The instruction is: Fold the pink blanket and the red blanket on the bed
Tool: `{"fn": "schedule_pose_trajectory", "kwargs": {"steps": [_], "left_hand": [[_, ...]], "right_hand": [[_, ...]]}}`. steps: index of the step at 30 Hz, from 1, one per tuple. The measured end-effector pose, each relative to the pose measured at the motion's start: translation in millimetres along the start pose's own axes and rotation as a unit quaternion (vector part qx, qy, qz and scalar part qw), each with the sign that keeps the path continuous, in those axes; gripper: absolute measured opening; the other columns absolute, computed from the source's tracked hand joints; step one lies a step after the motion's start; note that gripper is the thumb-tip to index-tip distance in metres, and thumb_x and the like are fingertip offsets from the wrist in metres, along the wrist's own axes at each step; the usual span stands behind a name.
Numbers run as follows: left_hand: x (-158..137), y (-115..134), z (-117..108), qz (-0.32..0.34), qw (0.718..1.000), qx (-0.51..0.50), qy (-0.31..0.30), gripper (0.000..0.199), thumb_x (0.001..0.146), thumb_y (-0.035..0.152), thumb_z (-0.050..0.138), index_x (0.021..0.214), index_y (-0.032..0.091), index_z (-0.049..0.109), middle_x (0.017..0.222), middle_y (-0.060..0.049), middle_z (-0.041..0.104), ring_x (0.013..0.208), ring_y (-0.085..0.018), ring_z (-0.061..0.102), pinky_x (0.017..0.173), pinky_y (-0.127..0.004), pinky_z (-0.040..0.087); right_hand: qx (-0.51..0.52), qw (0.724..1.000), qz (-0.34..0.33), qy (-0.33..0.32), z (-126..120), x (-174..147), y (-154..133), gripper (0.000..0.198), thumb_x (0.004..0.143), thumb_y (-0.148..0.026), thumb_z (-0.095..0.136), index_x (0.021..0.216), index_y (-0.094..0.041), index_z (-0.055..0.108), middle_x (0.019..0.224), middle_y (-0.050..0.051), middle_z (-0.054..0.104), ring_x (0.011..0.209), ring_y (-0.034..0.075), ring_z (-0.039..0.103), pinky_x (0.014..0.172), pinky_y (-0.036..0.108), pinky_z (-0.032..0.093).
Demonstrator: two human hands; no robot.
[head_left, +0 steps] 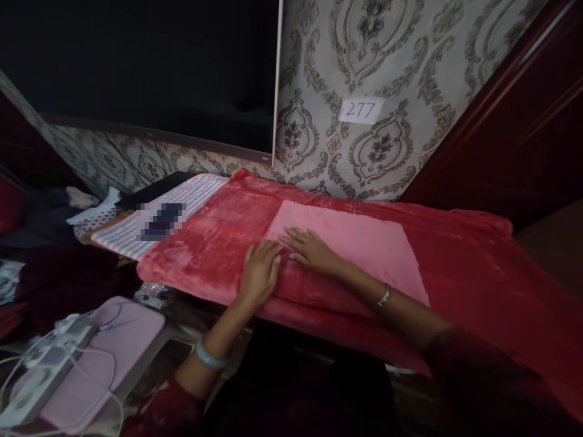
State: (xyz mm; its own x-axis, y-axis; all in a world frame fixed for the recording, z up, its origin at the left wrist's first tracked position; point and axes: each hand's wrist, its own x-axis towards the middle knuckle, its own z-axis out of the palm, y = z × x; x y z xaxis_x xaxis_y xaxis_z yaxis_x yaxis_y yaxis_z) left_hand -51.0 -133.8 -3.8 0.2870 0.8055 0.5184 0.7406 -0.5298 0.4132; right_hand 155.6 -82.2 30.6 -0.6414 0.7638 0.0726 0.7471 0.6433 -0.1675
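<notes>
A red plush blanket (209, 233) covers the long table. On it lies a flat piece of pink cloth (359, 233), with its left edge near my fingers. My left hand (261, 272) rests palm down on the blanket, its fingertips at the cloth's lower left edge. Stretched out flat, my right hand (312, 249) lies across the left part of the pink cloth, its fingertips at that edge. The two hands are close together, and neither grips anything that I can see.
A striped cloth (207, 188) covers the table's left end, with a dark blurred-out object (161, 221) on it. A television (150, 67) hangs above. At lower left, a white power strip (48, 370) with cables lies on a pink stool (130, 331). A numbered paper (361, 110) is on the wall.
</notes>
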Motion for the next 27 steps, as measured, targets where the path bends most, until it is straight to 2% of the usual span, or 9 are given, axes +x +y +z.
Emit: {"fn": "schedule_pose_trajectory", "kwargs": {"steps": [2, 4, 7, 10, 14, 17, 20, 23, 27], "left_hand": [[13, -1, -3, 0.015, 0.999, -0.033, 0.017, 0.045, 0.104, 0.027, 0.031, 0.135, 0.017, 0.063, 0.14, -0.013, 0.065, 0.136, -0.024, 0.056, 0.117, -0.051, 0.043], [20, 3, 0, 0.037, 0.998, -0.041, 0.007, 0.046, 0.104, 0.026, 0.031, 0.139, 0.016, 0.06, 0.145, -0.014, 0.062, 0.139, -0.023, 0.053, 0.116, -0.048, 0.044], [21, 10, 12, 0.055, 0.997, 0.004, -0.057, 0.048, 0.104, 0.026, 0.033, 0.146, 0.019, 0.053, 0.153, -0.011, 0.054, 0.147, -0.024, 0.044, 0.123, -0.053, 0.035], [18, 13, 23, 0.037, 0.989, 0.083, -0.119, 0.051, 0.104, 0.034, 0.036, 0.15, 0.017, 0.049, 0.159, -0.013, 0.046, 0.152, -0.028, 0.035, 0.126, -0.058, 0.024], [17, 10, 29, 0.031, 0.981, 0.136, -0.136, 0.056, 0.104, 0.042, 0.036, 0.155, 0.018, 0.044, 0.163, -0.012, 0.039, 0.155, -0.028, 0.029, 0.127, -0.057, 0.021], [18, 7, 28, 0.031, 0.98, 0.146, -0.133, 0.056, 0.105, 0.043, 0.036, 0.155, 0.02, 0.044, 0.163, -0.011, 0.039, 0.155, -0.028, 0.029, 0.126, -0.057, 0.022], [20, 12, 24, 0.02, 0.98, 0.147, -0.133, 0.055, 0.104, 0.042, 0.037, 0.153, 0.018, 0.047, 0.162, -0.012, 0.041, 0.154, -0.029, 0.032, 0.126, -0.057, 0.024], [22, 34, 25, 0.012, 0.981, 0.146, -0.125, 0.054, 0.104, 0.041, 0.037, 0.15, 0.015, 0.051, 0.159, -0.016, 0.045, 0.151, -0.031, 0.037, 0.124, -0.06, 0.025], [21, 72, 42, 0.088, 0.978, 0.127, -0.139, 0.053, 0.104, 0.038, 0.037, 0.153, 0.019, 0.047, 0.161, -0.013, 0.044, 0.152, -0.03, 0.035, 0.125, -0.062, 0.021]], "right_hand": [[-0.009, 1.0, -0.012, 0.002, 10, -26, -13, 0.064, 0.106, -0.053, 0.036, 0.162, -0.022, 0.031, 0.168, 0.014, 0.024, 0.156, 0.03, 0.022, 0.123, 0.059, 0.021], [-0.02, 1.0, -0.018, 0.012, 19, -44, -23, 0.065, 0.106, -0.05, 0.036, 0.162, -0.018, 0.032, 0.167, 0.015, 0.027, 0.156, 0.029, 0.022, 0.124, 0.059, 0.02], [-0.048, 0.999, -0.006, 0.019, 29, -58, -33, 0.065, 0.104, -0.047, 0.041, 0.159, -0.012, 0.037, 0.166, 0.018, 0.029, 0.156, 0.029, 0.022, 0.125, 0.058, 0.018], [-0.072, 0.997, 0.034, 0.02, 34, -61, -34, 0.064, 0.103, -0.046, 0.043, 0.157, -0.012, 0.041, 0.165, 0.016, 0.032, 0.156, 0.03, 0.021, 0.125, 0.058, 0.017], [-0.076, 0.992, 0.091, 0.029, 27, -69, -16, 0.065, 0.104, -0.051, 0.04, 0.161, -0.021, 0.034, 0.166, 0.011, 0.03, 0.156, 0.03, 0.02, 0.124, 0.06, 0.017], [-0.07, 0.98, 0.184, 0.023, 12, -87, 9, 0.062, 0.104, -0.052, 0.036, 0.16, -0.025, 0.037, 0.167, 0.01, 0.028, 0.155, 0.033, 0.023, 0.121, 0.064, 0.023], [-0.07, 0.959, 0.271, 0.04, -1, -112, 23, 0.06, 0.106, -0.048, 0.034, 0.159, -0.022, 0.039, 0.167, 0.014, 0.027, 0.154, 0.035, 0.025, 0.119, 0.066, 0.024], [-0.077, 0.963, 0.25, 0.064, -2, -130, 14, 0.059, 0.106, -0.045, 0.034, 0.159, -0.022, 0.039, 0.168, 0.014, 0.026, 0.155, 0.034, 0.022, 0.121, 0.065, 0.021], [-0.085, 0.976, 0.196, 0.046, 6, -137, -4, 0.057, 0.107, -0.045, 0.034, 0.16, -0.025, 0.038, 0.168, 0.01, 0.027, 0.157, 0.03, 0.019, 0.122, 0.063, 0.018]]}}
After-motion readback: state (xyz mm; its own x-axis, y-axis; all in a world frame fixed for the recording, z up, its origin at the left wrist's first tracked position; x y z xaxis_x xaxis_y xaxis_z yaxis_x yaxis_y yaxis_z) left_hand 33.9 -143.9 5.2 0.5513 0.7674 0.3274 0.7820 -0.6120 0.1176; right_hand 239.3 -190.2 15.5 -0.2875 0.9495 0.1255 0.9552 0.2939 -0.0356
